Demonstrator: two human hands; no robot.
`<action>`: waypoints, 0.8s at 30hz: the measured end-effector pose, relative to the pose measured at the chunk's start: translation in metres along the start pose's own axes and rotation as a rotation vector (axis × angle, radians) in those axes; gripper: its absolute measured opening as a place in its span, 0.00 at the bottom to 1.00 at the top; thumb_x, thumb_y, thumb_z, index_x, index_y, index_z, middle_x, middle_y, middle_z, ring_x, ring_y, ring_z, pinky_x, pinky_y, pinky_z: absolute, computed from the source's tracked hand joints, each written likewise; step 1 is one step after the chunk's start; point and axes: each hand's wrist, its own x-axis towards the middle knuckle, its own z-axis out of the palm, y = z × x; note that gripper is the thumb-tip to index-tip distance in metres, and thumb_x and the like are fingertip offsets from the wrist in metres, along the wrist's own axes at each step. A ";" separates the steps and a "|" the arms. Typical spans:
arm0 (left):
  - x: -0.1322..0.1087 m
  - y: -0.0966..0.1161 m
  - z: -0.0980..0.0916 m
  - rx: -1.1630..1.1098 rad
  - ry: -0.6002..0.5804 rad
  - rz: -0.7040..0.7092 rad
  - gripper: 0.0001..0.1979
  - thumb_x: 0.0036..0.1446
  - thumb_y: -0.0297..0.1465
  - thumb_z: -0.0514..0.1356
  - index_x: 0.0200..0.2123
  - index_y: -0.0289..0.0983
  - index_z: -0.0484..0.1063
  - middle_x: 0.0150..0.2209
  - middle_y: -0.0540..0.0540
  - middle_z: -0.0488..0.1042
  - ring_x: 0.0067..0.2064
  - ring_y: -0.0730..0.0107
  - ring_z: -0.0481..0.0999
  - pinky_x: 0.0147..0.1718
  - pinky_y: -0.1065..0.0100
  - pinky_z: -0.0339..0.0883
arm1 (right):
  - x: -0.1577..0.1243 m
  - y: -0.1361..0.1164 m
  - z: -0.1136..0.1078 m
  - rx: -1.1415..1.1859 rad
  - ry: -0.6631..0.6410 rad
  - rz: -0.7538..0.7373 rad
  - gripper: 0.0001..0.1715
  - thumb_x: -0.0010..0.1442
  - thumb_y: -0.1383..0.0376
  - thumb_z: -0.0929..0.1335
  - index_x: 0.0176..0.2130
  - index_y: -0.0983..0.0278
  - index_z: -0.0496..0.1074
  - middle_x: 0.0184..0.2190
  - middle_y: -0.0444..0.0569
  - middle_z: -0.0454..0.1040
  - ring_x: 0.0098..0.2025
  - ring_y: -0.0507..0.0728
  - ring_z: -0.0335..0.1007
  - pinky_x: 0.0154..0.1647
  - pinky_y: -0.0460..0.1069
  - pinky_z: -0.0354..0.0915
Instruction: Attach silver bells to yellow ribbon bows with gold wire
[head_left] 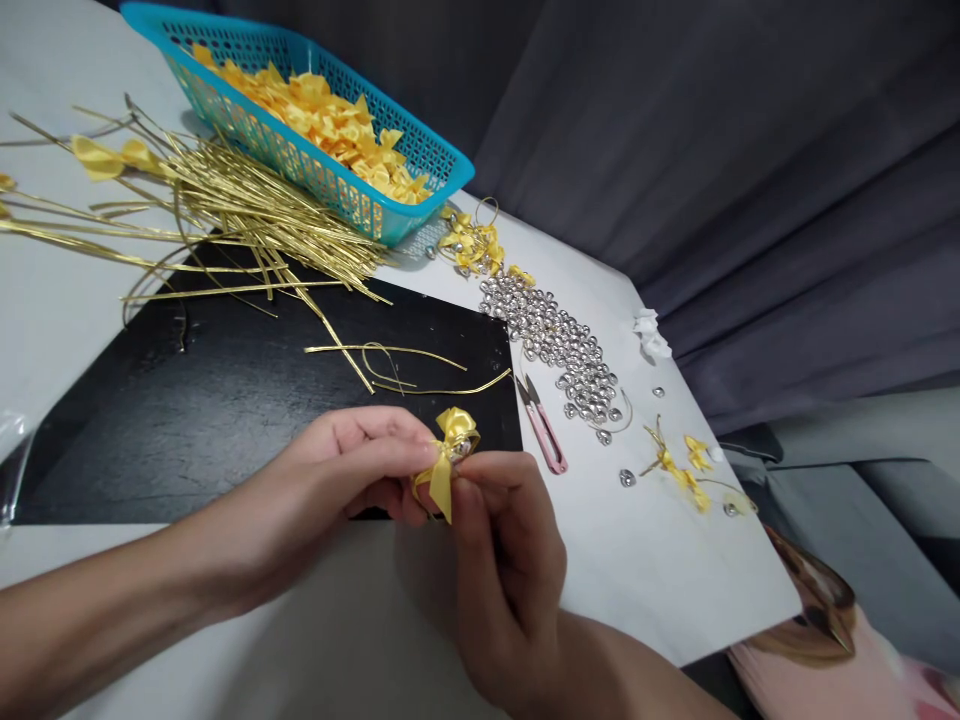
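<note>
a basket (450, 186) of bows (322, 110) stands at the back of the table (615, 560); cords (262, 205) lie before it, partly on a board (225, 400); beads (555, 335) and scissors (535, 402) lie right of the board

A dark grey curtain (690, 130) hangs in folds behind the white tabletop (622, 560). A black board (165, 420) lies flat on it, with clear plastic (12, 440) by its left corner. Crumpled white tissue (651, 333) sits near the curtain-side edge. Beyond the tabletop, at right, are a grey sofa (885, 540) and, lower, pink cloth (847, 665) with a brown print.
</note>
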 end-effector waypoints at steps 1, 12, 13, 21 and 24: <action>0.000 0.000 0.000 0.013 0.005 0.005 0.09 0.49 0.30 0.63 0.18 0.40 0.76 0.18 0.55 0.71 0.22 0.80 0.66 0.21 0.83 0.60 | 0.001 0.000 0.000 -0.010 0.002 -0.011 0.12 0.65 0.74 0.56 0.40 0.61 0.63 0.26 0.42 0.66 0.27 0.48 0.63 0.26 0.44 0.61; -0.004 0.000 0.001 0.078 0.009 0.045 0.11 0.51 0.28 0.61 0.17 0.39 0.74 0.17 0.55 0.70 0.22 0.80 0.64 0.21 0.80 0.58 | 0.001 -0.001 -0.004 -0.036 -0.013 0.026 0.10 0.65 0.73 0.56 0.38 0.61 0.62 0.21 0.37 0.57 0.17 0.46 0.45 0.21 0.46 0.55; -0.004 0.000 0.000 0.068 0.006 0.034 0.11 0.51 0.29 0.61 0.17 0.39 0.74 0.18 0.55 0.70 0.22 0.79 0.64 0.21 0.81 0.58 | 0.001 -0.001 -0.004 -0.020 -0.025 0.026 0.11 0.65 0.73 0.56 0.39 0.61 0.62 0.22 0.38 0.59 0.18 0.46 0.48 0.22 0.45 0.56; -0.001 -0.001 0.000 0.010 -0.029 -0.006 0.09 0.51 0.30 0.63 0.20 0.39 0.75 0.19 0.55 0.72 0.23 0.81 0.66 0.22 0.82 0.60 | -0.006 0.002 0.003 0.070 0.011 0.039 0.11 0.67 0.73 0.55 0.42 0.61 0.61 0.30 0.44 0.69 0.32 0.49 0.67 0.33 0.44 0.64; -0.002 -0.002 0.001 0.019 -0.029 -0.011 0.08 0.50 0.30 0.63 0.20 0.39 0.75 0.20 0.55 0.73 0.24 0.81 0.68 0.23 0.82 0.61 | -0.009 0.000 0.005 0.038 0.052 0.057 0.11 0.67 0.72 0.55 0.42 0.60 0.62 0.30 0.43 0.69 0.31 0.48 0.66 0.32 0.43 0.63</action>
